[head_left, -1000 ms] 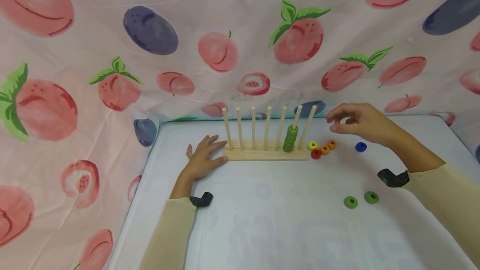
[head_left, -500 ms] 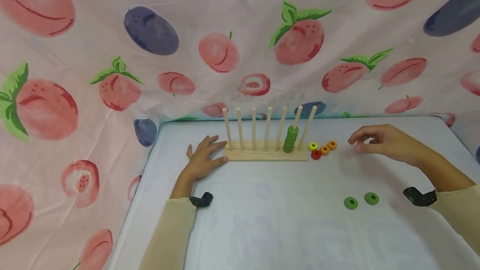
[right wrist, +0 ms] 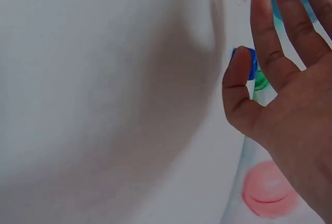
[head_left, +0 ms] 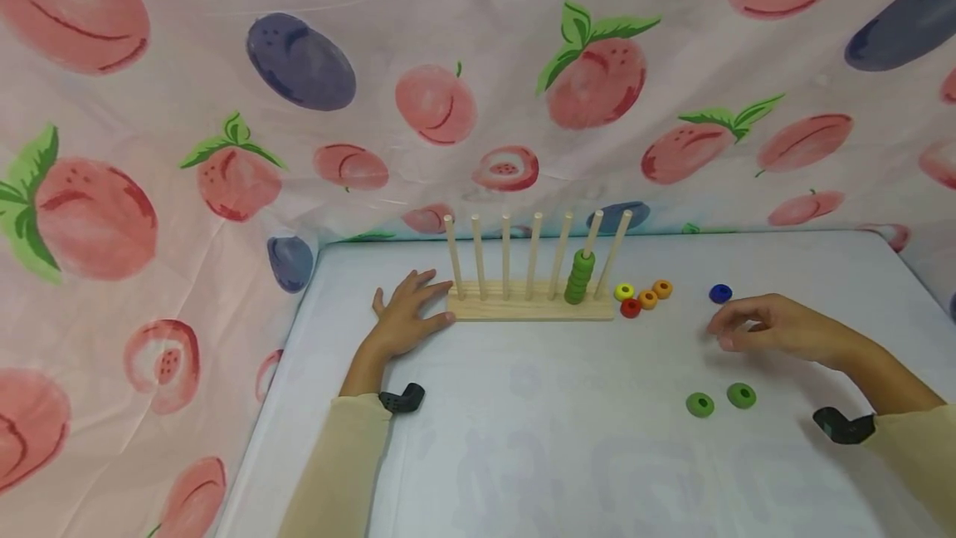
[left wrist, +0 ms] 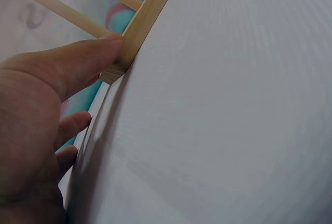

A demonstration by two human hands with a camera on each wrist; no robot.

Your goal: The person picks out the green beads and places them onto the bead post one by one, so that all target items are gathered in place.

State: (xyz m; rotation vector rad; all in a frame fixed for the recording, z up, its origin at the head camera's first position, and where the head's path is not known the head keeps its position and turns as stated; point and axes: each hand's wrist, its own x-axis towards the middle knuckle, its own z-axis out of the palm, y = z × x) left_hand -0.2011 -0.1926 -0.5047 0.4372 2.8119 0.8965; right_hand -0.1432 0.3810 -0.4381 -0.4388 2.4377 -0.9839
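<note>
A wooden peg stand (head_left: 515, 311) with several upright rods stands at the back of the table in the head view. Green beads (head_left: 578, 279) are stacked on its second rod from the right. My left hand (head_left: 406, 315) holds the stand's left end, the thumb (left wrist: 98, 55) on the front side and a finger behind, the other fingers spread. To the right, my right hand (head_left: 792, 330) hovers over the table with loosely bent fingers and nothing in them. It is between a blue bead (head_left: 720, 294) behind it and two green beads, one left (head_left: 699, 404) and one right (head_left: 742, 395), in front.
Beside the stand's right end lie a yellow bead (head_left: 623, 291), a red bead (head_left: 631, 307) and two orange beads (head_left: 648, 299). A fruit-print cloth (head_left: 478, 56) hangs behind the white tabletop (head_left: 538, 438).
My right hand has moved from near the stand's right end out to the right and down toward the front, uncovering the blue bead. The left hand and the stand have stayed put.
</note>
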